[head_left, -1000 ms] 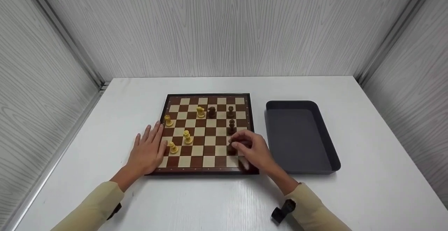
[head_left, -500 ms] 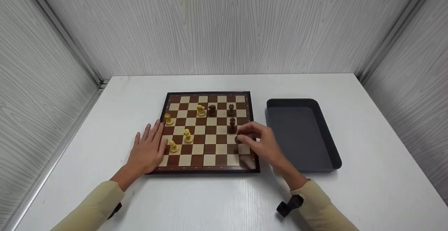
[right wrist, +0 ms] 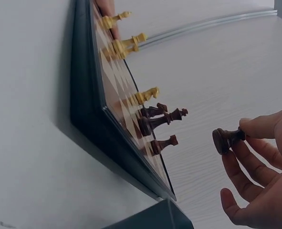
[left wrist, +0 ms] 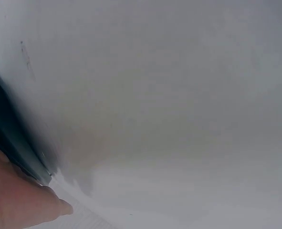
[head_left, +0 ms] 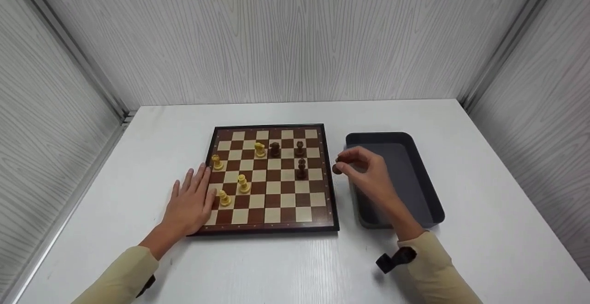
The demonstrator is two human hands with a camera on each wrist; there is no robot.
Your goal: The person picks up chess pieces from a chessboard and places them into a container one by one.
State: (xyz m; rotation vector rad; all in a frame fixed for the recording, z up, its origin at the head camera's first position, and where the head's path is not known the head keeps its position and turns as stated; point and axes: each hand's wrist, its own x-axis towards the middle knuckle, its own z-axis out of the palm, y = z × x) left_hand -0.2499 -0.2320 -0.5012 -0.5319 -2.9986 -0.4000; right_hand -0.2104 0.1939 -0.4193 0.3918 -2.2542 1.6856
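My right hand [head_left: 371, 175] pinches a dark brown chess piece [right wrist: 223, 140] between thumb and fingers, above the gap between the chessboard [head_left: 272, 214] and the tray's left wall. Its round base shows in the right wrist view; the fingers cover its top. At the board's left edge rests my left hand [head_left: 188, 205], fingers straight. Standing on the board are a dark knight [head_left: 275, 149], a dark king [head_left: 301, 169] and another dark piece [head_left: 300, 148]. Among several yellow pieces are a knight [head_left: 260, 150] and a taller piece [head_left: 244, 184].
A dark grey tray [head_left: 410, 179] with raised walls stands on the white table [head_left: 276, 267], right of the board. Grey wood-grain panels [head_left: 295, 37] enclose the table at the back and sides.
The right hand has lifted the dark chess piece off the board's right side and carried it rightward past the edge. The left hand has stayed on the board's left edge.
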